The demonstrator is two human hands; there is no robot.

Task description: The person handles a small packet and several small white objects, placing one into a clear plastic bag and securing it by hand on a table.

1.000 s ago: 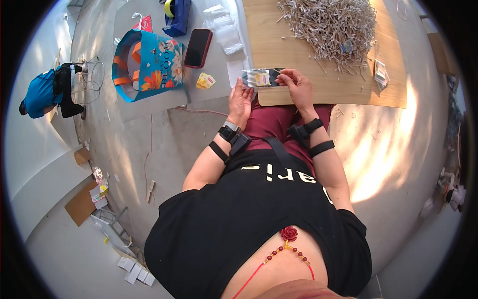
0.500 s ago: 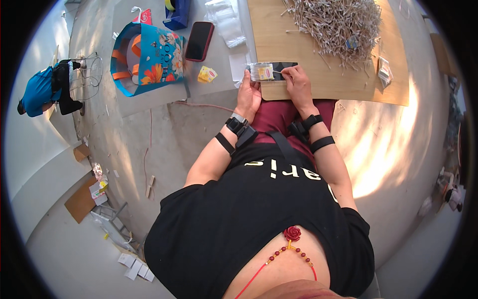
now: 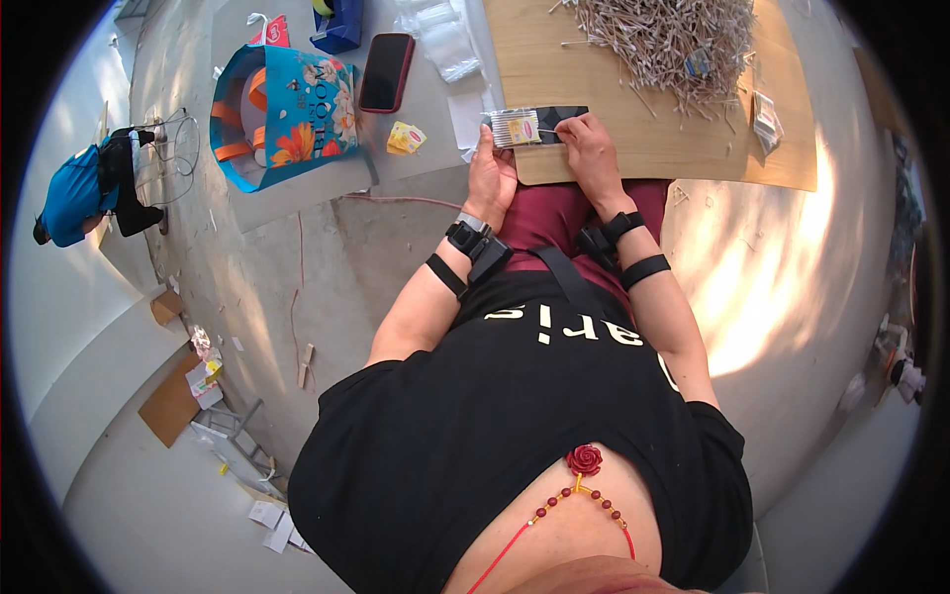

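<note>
Holding a small clear packet (image 3: 517, 128) of cotton swabs by its left end, the left hand (image 3: 491, 178) has its fingers curled shut around the packet, thumb on top. The packet lies at the near left edge of a wooden board (image 3: 594, 79), with a dark strip beside it reaching to the right. The right hand (image 3: 591, 150) rests just right of the packet, its fingers pinched together on one thin swab (image 3: 546, 131) whose tip points into the packet's open end. Both wrists carry black straps. A large loose pile of swabs (image 3: 663, 40) covers the far part of the board, well apart from the hands. On the grey floor to the left lie a dark phone (image 3: 385, 72), a small yellow wrapper (image 3: 405, 138) and a bright blue flowered bag (image 3: 282, 114). Clear plastic bags (image 3: 442, 40) lie beyond the phone. A small packet (image 3: 764, 109) lies on the right side of the board.
</note>
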